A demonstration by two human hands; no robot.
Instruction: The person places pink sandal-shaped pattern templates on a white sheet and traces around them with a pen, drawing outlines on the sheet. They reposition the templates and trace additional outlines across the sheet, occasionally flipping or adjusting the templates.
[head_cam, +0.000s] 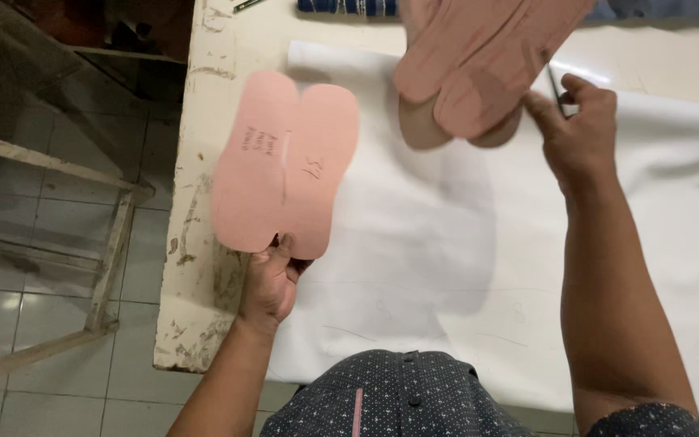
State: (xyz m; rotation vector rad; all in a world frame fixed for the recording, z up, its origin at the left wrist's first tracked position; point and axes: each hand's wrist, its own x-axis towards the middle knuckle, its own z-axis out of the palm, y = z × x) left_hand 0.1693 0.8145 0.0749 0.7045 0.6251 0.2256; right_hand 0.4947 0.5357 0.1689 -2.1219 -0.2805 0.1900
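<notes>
Holding pink sole templates point(285, 166) by the heel at left centre, left hand point(273, 283) in a closed grip; right hand point(580, 129) pinching a pen point(554, 91) upper right. Placing on white sheet point(446, 243) seems next: flat, aligned.

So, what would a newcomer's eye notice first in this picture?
First, the flat pink sole-shaped card template, a joined pair of outlines, pinched at its lower edge by the left hand over the table's left side. Next, the second pink template, lifted at the top centre, beside the right hand holding a thin dark pen. Both hang above the white sheet.
</notes>
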